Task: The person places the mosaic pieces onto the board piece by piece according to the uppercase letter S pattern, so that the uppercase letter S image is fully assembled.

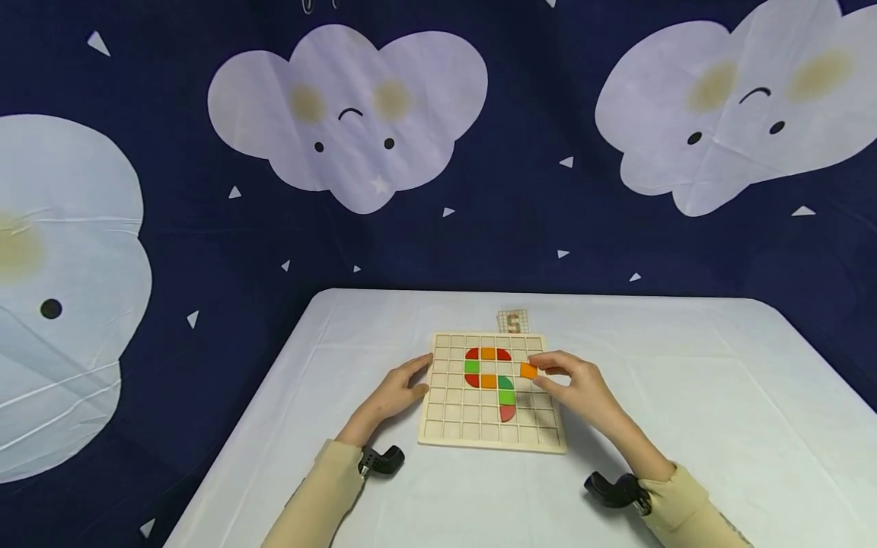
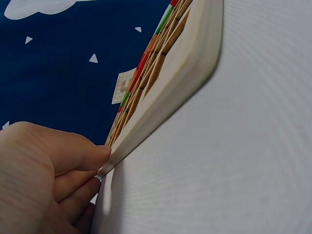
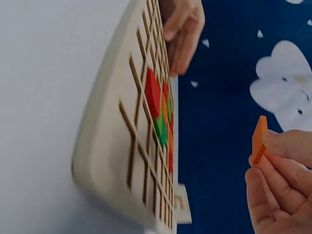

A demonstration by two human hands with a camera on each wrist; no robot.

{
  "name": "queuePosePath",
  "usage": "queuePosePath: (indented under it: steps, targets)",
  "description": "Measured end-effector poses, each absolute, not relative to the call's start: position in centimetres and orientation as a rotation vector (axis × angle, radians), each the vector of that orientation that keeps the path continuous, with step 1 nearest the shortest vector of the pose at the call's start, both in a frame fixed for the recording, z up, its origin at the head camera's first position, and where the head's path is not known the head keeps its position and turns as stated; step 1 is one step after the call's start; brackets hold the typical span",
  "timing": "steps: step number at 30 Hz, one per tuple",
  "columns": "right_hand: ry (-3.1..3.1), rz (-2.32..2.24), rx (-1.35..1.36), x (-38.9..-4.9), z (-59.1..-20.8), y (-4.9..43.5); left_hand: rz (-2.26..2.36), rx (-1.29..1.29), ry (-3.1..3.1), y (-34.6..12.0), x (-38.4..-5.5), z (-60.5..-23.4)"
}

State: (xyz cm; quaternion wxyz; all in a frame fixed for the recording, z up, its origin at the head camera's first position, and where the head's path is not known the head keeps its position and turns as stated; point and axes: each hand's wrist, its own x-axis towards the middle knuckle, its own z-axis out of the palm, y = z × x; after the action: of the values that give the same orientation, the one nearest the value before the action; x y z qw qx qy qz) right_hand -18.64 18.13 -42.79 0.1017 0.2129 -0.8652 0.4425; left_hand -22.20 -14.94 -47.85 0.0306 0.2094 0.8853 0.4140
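Note:
Between the right hand's (image 1: 582, 384) thumb and fingers an orange square tile (image 1: 528, 370) is pinched, over the right part of a wooden grid board (image 1: 448, 426). The right wrist view shows this tile (image 3: 259, 140) held edge-on, with the other fingers curled below. At the board's left side, the left hand (image 1: 393, 392) touches the rim with thumb and fingers; the left wrist view has these fingertips right at the board's edge (image 2: 161, 117). Red and green rounded tiles, orange squares (image 1: 488, 353) and green squares (image 1: 506, 397) form an S-like curve in the grid.
A small card (image 1: 513, 321) with a gridded figure lies behind the board's far edge. The white-covered table (image 1: 692, 396) extends around the board. A dark blue cloth (image 1: 521, 243) with cloud faces hangs behind. Black wrist cameras (image 1: 612, 491) sit at both cuffs.

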Motion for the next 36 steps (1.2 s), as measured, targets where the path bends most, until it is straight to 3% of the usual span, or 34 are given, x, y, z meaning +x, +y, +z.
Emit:
queuePosePath:
  steps: [19,36]
  targets:
    - [-2.546,1.381,0.835,-17.9,-45.6,13.7,1.257,0.662,2.740,-14.8,-22.1,-47.6]
    - [-2.547,1.017,0.967,-17.9,-48.4,13.1,1.272,0.639,2.719,-14.7,-22.0,-47.4]
